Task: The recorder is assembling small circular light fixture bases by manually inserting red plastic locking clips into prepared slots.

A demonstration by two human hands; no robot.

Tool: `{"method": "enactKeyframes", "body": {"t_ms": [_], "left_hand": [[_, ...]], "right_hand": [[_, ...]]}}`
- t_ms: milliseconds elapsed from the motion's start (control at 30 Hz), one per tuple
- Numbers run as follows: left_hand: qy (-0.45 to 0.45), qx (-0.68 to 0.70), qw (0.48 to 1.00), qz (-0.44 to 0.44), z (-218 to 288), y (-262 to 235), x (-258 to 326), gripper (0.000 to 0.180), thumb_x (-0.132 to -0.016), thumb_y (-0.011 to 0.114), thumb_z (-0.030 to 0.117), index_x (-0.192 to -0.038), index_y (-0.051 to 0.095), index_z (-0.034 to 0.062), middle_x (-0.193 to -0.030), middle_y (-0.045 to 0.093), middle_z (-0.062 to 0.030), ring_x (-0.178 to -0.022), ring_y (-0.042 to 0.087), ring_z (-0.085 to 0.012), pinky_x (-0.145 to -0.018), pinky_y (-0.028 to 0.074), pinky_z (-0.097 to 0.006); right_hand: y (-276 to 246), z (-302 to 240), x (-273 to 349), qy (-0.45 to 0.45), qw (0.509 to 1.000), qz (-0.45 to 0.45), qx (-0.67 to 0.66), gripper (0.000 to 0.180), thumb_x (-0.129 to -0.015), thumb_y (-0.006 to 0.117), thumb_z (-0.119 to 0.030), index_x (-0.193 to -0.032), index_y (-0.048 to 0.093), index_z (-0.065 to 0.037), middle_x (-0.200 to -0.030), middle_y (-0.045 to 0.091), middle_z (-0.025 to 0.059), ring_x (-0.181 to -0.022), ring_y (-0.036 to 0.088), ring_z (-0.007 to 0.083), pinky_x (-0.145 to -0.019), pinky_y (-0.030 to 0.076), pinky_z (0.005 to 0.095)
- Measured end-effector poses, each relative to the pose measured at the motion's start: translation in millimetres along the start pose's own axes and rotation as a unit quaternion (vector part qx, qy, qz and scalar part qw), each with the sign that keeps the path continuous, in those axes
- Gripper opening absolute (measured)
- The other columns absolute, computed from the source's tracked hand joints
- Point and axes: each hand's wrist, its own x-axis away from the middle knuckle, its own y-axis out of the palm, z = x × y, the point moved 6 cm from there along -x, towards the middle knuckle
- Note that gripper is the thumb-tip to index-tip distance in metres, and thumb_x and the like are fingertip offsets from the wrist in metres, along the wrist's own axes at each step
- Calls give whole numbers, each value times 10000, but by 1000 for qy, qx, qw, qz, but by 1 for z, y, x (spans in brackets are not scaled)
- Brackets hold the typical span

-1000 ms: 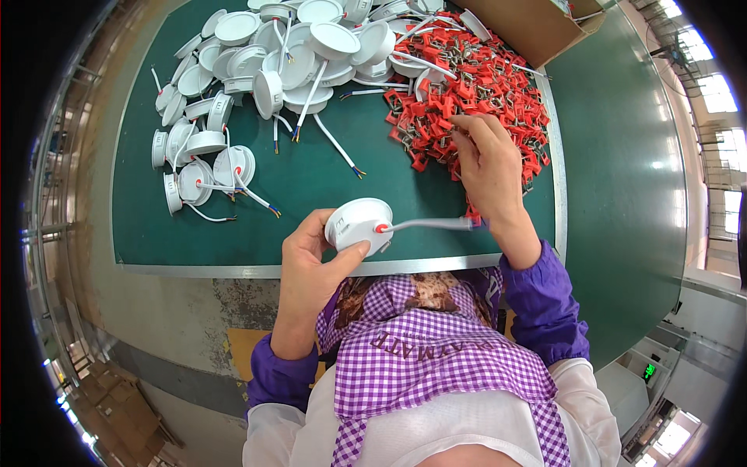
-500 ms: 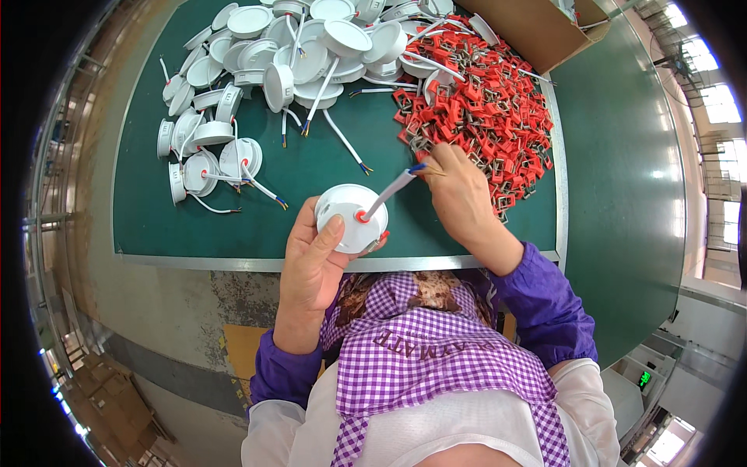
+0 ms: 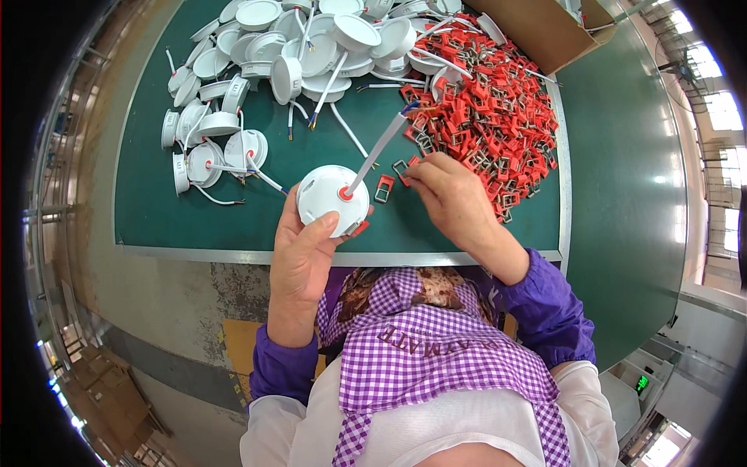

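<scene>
My left hand (image 3: 299,261) grips a round white downlight (image 3: 319,204) by its rim, thumb across its back face. A white cable (image 3: 373,156) rises from a red grommet at the middle of that face, ending in bare coloured wires. On the downlight's lower right edge sits a red clip (image 3: 359,228). Beside the heap, my right hand (image 3: 451,198) has its fingertips pinched at a red-and-metal spring clip (image 3: 401,170). Another spring clip (image 3: 384,189) lies on the green table between my hands.
A large heap of red spring clips (image 3: 498,117) spreads at the right. Many white downlights (image 3: 319,54) with cables are piled at the back and left. A cardboard box (image 3: 545,31) stands at the far right. A metal strip (image 3: 389,259) edges the green table (image 3: 233,226).
My right hand has let go of the cable's wire end and moved down to a clip by the heap. My left hand has shifted slightly left with the downlight. Two clips now show near the heap.
</scene>
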Motion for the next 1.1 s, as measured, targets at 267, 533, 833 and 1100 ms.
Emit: {"method": "enactKeyframes", "body": {"t_ms": [267, 533, 833, 1100], "left_hand": [[-5, 2, 1000, -1, 7, 4, 6, 499, -884, 621, 46, -1337, 412, 44, -1218, 592, -170, -1090, 634, -350, -809, 573, -397], [24, -87, 995, 39, 4, -1, 7, 355, -844, 709, 43, -1174, 577, 32, -1089, 658, -64, -971, 633, -126, -812, 512, -259], [20, -144, 989, 12, -6, 6, 2, 295, -882, 708, 85, -1130, 565, 12, -1034, 649, -70, -939, 619, -105, -802, 504, -251], [-2, -214, 977, 2, -14, 20, -5, 277, -871, 725, 102, -1079, 570, 3, -957, 646, -45, -827, 611, -81, -690, 514, -242]], "right_hand": [[36, -26, 4, -38, 991, -52, 120, 118, -795, 635, -98, -874, 590, -23, -869, 557, 109, -879, 608, 274, -683, 525, 370], [46, -30, 2, -99, 972, -96, 190, 146, -755, 599, -58, -892, 589, -9, -858, 570, 115, -794, 627, 269, -666, 530, 354], [13, 20, 0, 259, 901, -54, -344, 157, -919, 655, -76, -1036, 649, 30, -845, 681, 40, -750, 658, 89, -654, 518, 233], [-25, -33, -4, 37, 982, 4, -185, 133, -825, 703, -24, -946, 674, 24, -837, 671, 114, -730, 673, 217, -612, 516, 303]]}}
